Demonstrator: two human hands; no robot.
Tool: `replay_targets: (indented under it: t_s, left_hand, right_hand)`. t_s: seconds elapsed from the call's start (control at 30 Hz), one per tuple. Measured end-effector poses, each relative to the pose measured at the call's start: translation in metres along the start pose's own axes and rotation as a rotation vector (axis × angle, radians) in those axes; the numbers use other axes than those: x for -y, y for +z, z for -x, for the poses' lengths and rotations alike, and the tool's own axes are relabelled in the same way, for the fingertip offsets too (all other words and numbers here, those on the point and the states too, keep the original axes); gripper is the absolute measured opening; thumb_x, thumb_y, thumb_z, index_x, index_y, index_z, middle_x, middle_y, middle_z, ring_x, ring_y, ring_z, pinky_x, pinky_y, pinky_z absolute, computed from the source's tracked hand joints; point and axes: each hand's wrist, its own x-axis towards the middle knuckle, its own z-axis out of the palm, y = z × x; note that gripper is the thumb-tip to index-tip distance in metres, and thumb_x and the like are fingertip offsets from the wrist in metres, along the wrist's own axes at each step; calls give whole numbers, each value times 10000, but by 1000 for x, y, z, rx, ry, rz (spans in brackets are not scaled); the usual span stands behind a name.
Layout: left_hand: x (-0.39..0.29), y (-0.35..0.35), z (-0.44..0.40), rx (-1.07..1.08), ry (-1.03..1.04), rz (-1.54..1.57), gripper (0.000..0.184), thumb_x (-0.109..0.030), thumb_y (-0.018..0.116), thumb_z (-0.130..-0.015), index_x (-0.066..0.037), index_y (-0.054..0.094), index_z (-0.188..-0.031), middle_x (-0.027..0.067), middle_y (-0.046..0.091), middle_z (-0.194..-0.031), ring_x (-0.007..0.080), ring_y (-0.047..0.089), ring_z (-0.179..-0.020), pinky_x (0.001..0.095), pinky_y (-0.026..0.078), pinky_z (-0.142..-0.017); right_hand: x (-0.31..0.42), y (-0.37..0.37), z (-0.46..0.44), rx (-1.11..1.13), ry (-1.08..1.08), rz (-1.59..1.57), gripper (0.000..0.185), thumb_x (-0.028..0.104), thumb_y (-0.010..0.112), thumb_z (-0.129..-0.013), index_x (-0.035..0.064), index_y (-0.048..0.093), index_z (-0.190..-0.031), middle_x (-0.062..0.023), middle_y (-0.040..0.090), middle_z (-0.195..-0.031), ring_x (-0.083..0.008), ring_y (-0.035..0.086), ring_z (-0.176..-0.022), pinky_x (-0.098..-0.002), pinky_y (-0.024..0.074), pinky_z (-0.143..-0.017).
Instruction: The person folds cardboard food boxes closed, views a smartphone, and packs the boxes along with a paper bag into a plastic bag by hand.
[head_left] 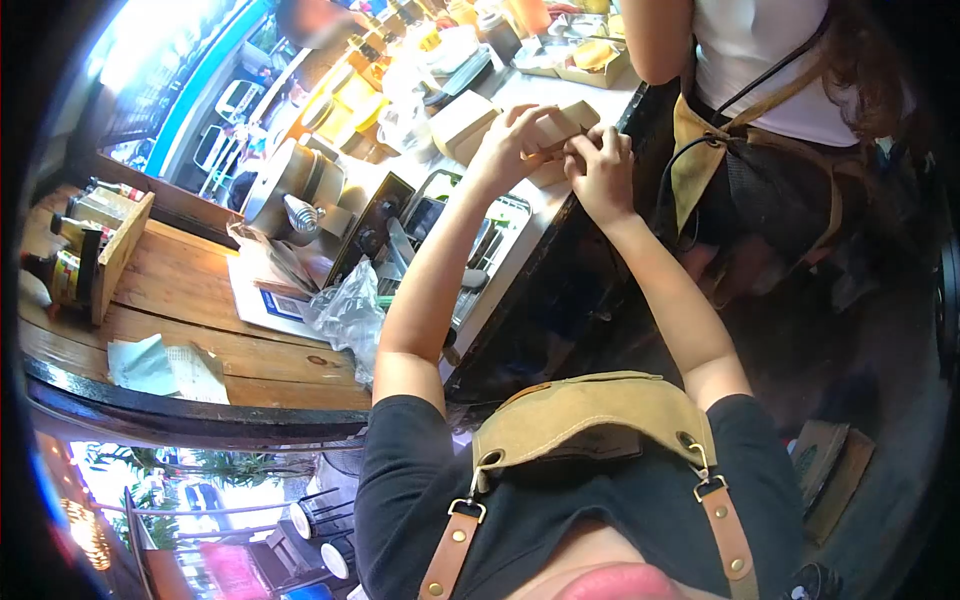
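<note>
Both my hands are stretched out over the counter, at a small cardboard box (562, 124) in the upper middle. My left hand (512, 143) has its fingers bent round the box's left side. My right hand (603, 170) is at the box's right front edge, with thumb and fingers pinched together on the cardboard. Just left of the box stands another pale carton (463, 124). Beyond them, an open box with food (596, 57) rests on the counter.
A person in an apron (765, 170) stands close on the right. Left of my arms are a clear plastic bag (350, 312), metal trays (498, 225) and a steel appliance (290, 190). Papers (168, 368) lie on the wooden counter (190, 285). Bottles (375, 50) stand at the back.
</note>
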Motion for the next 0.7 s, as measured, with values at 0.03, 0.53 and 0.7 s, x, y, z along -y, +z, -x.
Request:
replay_targets:
  t_s: [0.03, 0.53, 0.7]
  left_hand:
    - [0, 1, 0, 3, 0, 0, 616, -88, 738, -673, -163, 510, -1240, 115, 485, -1231, 290, 491, -1120, 377, 426, -935]
    - [-4, -3, 17, 126, 59, -120, 607, -112, 659, -678, -210, 502, -1257, 84, 495, -1258, 285, 471, -1172, 420, 377, -957]
    - [-7, -1, 20, 45, 139, -164, 614, -110, 661, -676, -225, 515, -1260, 106, 493, -1266, 298, 468, -1175, 425, 385, -954]
  right_hand:
    - [-5, 0, 5, -22, -113, 3, 191, 169, 687, -687, 124, 633, -865, -51, 507, -967, -269, 485, -967, -423, 403, -762]
    - [-14, 8, 38, 37, -193, -162, 388, 4, 588, -730, 30, 575, -1117, -136, 520, -1001, -321, 523, -956, -389, 466, -846]
    - [-15, 5, 40, 45, -218, -153, 424, 28, 614, -712, 38, 562, -1133, -136, 506, -976, -321, 516, -969, -392, 465, -848]
